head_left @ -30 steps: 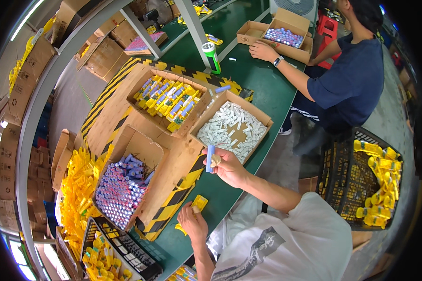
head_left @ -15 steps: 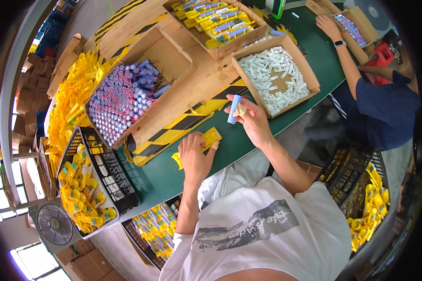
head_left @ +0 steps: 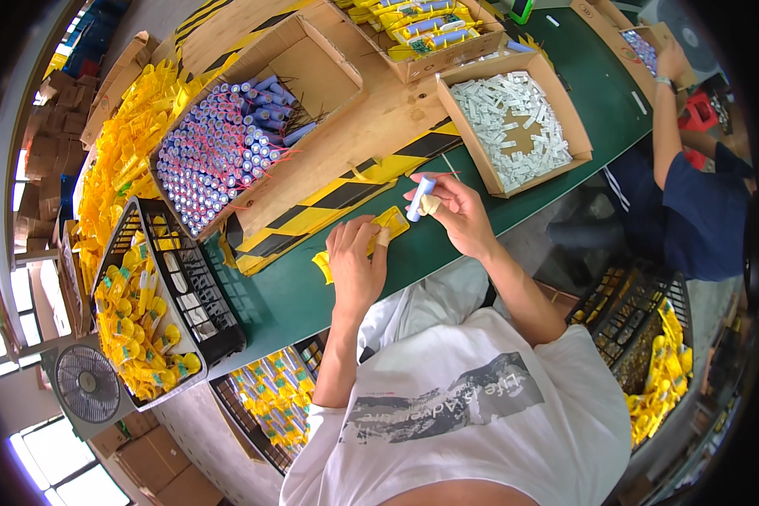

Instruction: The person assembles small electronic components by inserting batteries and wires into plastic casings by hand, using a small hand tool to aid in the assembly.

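Note:
My right hand (head_left: 462, 221) is closed around a blue cylindrical battery cell (head_left: 420, 199), held tilted just above the green table by thumb and fingers. A beige covering wraps the thumb. Thin wire seems to run from the cell's upper end. To its left, my left hand (head_left: 357, 257) grips a yellow plastic casing (head_left: 393, 222) lying on the table, and its fingers hide the casing's middle. The casing's far end comes close to the cell's lower end; whether they touch, I cannot tell.
A cardboard box of blue cells (head_left: 219, 156) sits at left, a box of small white parts (head_left: 578, 152) at right, and a box of yellow assemblies (head_left: 422, 67) behind. Black crates (head_left: 219, 325) hold yellow parts. At far right, a co-worker's arm (head_left: 666, 126) reaches into another box.
My right hand has brought the cell lower and closer to the yellow casing, tilting it more. My left hand keeps hold of the casing. The view has shifted slightly.

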Available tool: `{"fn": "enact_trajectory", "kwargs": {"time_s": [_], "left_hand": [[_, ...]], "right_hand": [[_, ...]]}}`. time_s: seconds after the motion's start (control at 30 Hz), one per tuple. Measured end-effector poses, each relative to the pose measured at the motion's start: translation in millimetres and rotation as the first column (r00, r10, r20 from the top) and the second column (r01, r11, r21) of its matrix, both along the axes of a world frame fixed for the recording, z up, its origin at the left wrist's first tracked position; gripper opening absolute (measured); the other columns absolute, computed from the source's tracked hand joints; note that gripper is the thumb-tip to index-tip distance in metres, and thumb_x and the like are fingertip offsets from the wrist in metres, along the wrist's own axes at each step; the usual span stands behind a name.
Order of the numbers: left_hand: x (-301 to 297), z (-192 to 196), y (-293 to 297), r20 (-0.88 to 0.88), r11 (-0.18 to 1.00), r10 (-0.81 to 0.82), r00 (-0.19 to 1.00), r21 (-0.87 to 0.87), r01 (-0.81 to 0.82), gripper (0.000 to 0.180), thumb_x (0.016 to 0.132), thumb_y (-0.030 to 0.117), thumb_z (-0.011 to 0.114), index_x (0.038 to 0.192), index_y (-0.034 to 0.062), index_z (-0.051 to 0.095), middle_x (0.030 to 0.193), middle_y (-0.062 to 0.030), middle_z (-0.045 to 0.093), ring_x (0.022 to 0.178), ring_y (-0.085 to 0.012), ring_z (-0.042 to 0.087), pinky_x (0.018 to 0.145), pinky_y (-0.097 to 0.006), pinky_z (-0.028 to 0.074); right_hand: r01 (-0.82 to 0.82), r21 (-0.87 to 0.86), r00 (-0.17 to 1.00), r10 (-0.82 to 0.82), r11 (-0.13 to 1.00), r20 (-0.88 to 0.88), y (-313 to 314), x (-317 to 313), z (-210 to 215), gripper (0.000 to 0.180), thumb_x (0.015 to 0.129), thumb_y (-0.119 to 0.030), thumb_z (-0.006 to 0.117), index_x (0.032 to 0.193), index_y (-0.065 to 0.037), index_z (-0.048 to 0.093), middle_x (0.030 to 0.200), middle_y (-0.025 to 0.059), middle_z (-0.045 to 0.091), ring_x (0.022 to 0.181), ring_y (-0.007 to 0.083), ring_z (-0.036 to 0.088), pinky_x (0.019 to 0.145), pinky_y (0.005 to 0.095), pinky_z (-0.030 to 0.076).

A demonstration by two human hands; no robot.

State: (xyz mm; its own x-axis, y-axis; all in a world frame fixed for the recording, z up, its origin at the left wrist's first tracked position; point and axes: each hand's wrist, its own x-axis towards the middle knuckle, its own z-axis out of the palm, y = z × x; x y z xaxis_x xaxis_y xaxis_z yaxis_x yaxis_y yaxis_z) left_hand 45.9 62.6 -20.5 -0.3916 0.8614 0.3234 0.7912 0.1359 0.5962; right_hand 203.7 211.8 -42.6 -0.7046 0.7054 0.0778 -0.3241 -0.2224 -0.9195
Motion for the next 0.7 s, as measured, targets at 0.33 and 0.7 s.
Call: {"fn": "enact_trajectory", "kwargs": {"time_s": [0.33, 0.7], "left_hand": [[-5.0, -0.1, -6.9, 0.114, 0.999, 0.054, 0.992, -0.010, -0.054, 0.006, 0.092, 0.001, 0.070, 0.096, -0.0037, 0.068, 0.120, -0.0221, 0.070, 0.108, -0.0441, 0.064, 0.095, -0.051, 0.052], [-13.1, -1.4, -40.1, 0.010, 0.988, 0.143, 0.990, 0.051, -0.144, 0.014, 0.087, 0.000, 0.076, 0.101, -0.0011, 0.072, 0.121, -0.0143, 0.072, 0.112, -0.0379, 0.066, 0.096, -0.046, 0.054]], "right_hand": [[-0.223, 0.511, 0.926, 0.016, 0.830, 0.377, -2.4, -12.1, 26.5, 0.038, 0.092, -0.004, 0.079, 0.130, -0.002, 0.072, 0.117, 0.0100, 0.079, 0.101, 0.0208, 0.078, 0.091, 0.0330, 0.061], [-0.383, 0.875, 0.908, -0.052, 0.296, 0.415, -5.5, -38.1, 24.7, 0.033, 0.084, -0.011, 0.083, 0.117, -0.010, 0.075, 0.104, 0.0048, 0.075, 0.096, 0.0269, 0.071, 0.083, 0.0411, 0.059]]}}
